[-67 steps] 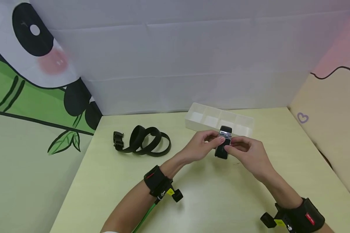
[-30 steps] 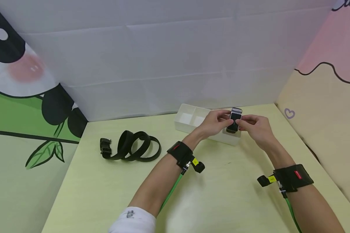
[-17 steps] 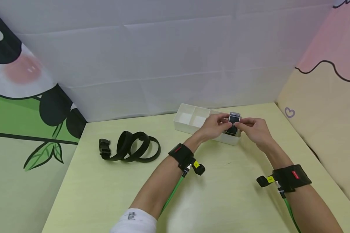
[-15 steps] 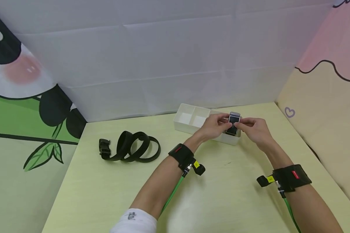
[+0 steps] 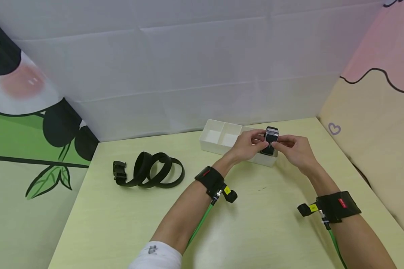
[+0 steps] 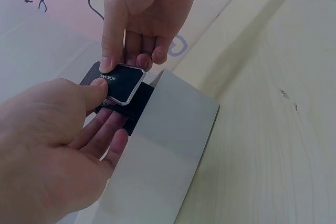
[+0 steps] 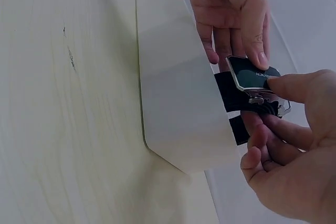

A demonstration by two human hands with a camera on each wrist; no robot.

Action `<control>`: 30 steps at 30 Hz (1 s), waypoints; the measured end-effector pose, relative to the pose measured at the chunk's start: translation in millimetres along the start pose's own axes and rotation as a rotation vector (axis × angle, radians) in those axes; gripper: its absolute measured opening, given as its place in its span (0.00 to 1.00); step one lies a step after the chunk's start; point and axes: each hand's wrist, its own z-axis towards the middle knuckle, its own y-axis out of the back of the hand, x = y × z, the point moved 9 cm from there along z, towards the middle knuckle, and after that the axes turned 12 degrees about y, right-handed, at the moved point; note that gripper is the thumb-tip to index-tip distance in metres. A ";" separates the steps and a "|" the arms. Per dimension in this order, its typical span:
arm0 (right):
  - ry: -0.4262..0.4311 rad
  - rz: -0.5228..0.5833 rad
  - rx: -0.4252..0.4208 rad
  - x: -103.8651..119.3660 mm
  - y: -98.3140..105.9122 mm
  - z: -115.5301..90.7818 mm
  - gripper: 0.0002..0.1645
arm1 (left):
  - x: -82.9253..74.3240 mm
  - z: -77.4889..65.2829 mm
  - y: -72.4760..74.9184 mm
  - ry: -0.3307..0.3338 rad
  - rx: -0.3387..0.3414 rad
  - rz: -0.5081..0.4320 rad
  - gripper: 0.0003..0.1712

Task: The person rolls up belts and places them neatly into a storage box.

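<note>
A coiled black belt with a silver-framed buckle (image 5: 271,139), its dark plate lettered, is held over the right end of the white divided box (image 5: 262,160). My left hand (image 5: 248,145) pinches the buckle's left side, thumb on the plate and fingers underneath. From the other side my right hand (image 5: 297,149) pinches it, thumb also on the plate. Both wrist views show black strap (image 7: 229,94) under the buckle (image 6: 126,83), close behind the box wall (image 6: 163,140). How deep the strap sits inside the box is hidden.
A second black belt (image 5: 159,173) with a plastic clip buckle (image 5: 119,171) lies in loose loops on the left of the pale table (image 5: 121,224). Behind the box hangs a light cloth wall (image 5: 188,74). Green cables (image 5: 198,226) trail from both wrist bands.
Both hands have carried the buckle from in front of the box to over its right end, tilting it. Over the last half second the buckle has risen slightly.
</note>
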 end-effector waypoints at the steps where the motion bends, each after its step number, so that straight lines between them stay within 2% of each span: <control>1: 0.014 -0.009 -0.006 2.1 0.8 -0.4 0.30 | -1.0 -0.3 0.4 -0.006 0.002 -0.007 0.29; 8: 0.092 -0.075 -0.012 9.2 0.5 -1.1 0.28 | -2.1 -0.6 1.5 -0.021 -0.002 -0.026 0.30; 16: 0.006 -0.039 0.023 -6.4 -3.8 -2.8 0.31 | 0.5 0.9 -3.5 -0.019 -0.018 0.093 0.26; 22: -0.013 -0.027 0.032 -6.0 -3.9 -3.3 0.35 | -2.0 -0.5 -3.7 -0.011 -0.027 0.142 0.32; 27: 0.046 -0.048 0.003 2.8 -2.1 -4.9 0.38 | -3.4 -1.2 -5.6 -0.035 -0.039 0.198 0.34; 30: 0.096 -0.081 -0.021 7.8 -1.5 -6.2 0.37 | -2.3 -2.7 -5.1 -0.044 -0.049 0.192 0.34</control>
